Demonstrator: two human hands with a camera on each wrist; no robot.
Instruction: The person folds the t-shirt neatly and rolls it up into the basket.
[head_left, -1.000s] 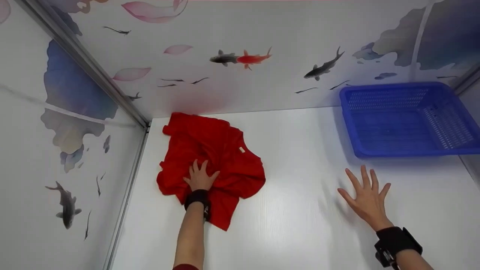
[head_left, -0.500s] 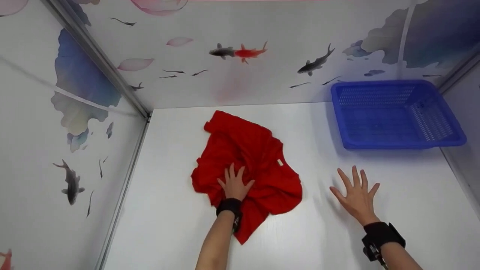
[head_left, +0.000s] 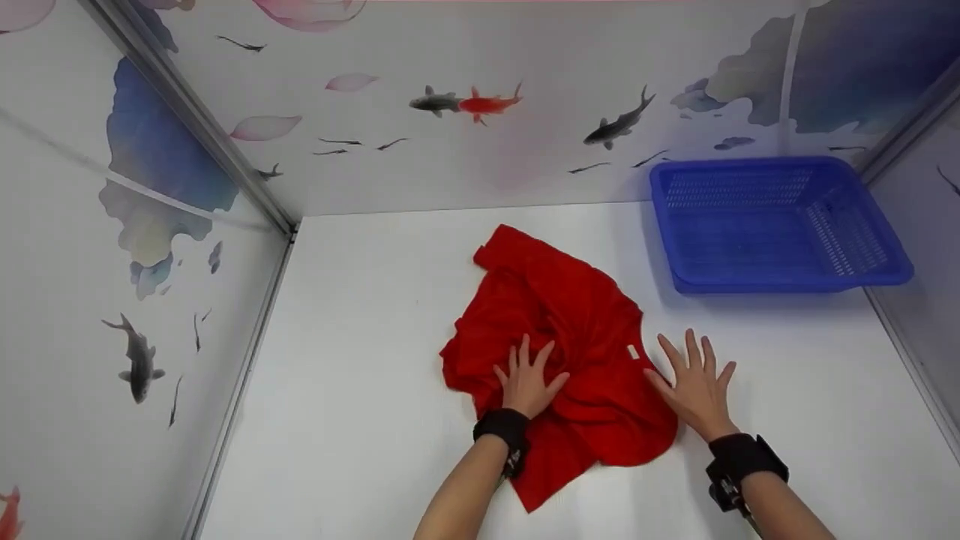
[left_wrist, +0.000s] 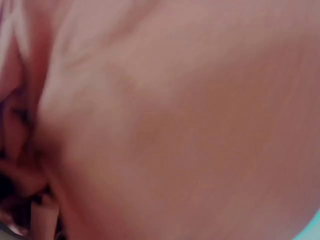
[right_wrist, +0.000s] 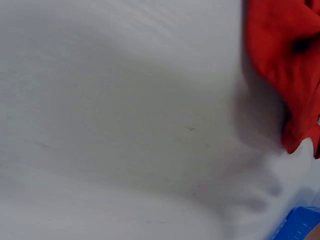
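A crumpled red shirt [head_left: 600, 405] lies spread on the white table, its small white label [head_left: 633, 352] near the curved neckline. My left hand [head_left: 529, 386] rests flat on the shirt's middle with fingers spread. Blurred, pinkish cloth fills most of the left wrist view. Beside the neckline on the right is my right hand [head_left: 697, 390], fingers straight and spread, holding nothing; its thumb overlaps the shirt's edge in the head view. The right wrist view shows the table surface with the hand's shadow and the shirt along the right side.
A blue plastic basket [head_left: 787, 288] with perforated sides stands at the back right, against the wall. Panels painted with fish and petals, the left panel [head_left: 225, 300] among them, enclose the white table [head_left: 360, 360] at the back and sides.
The left hand has slid the shirt rightward across the table, towards the right hand. The right hand stays spread, a little further left in view; the view itself has shifted slightly.
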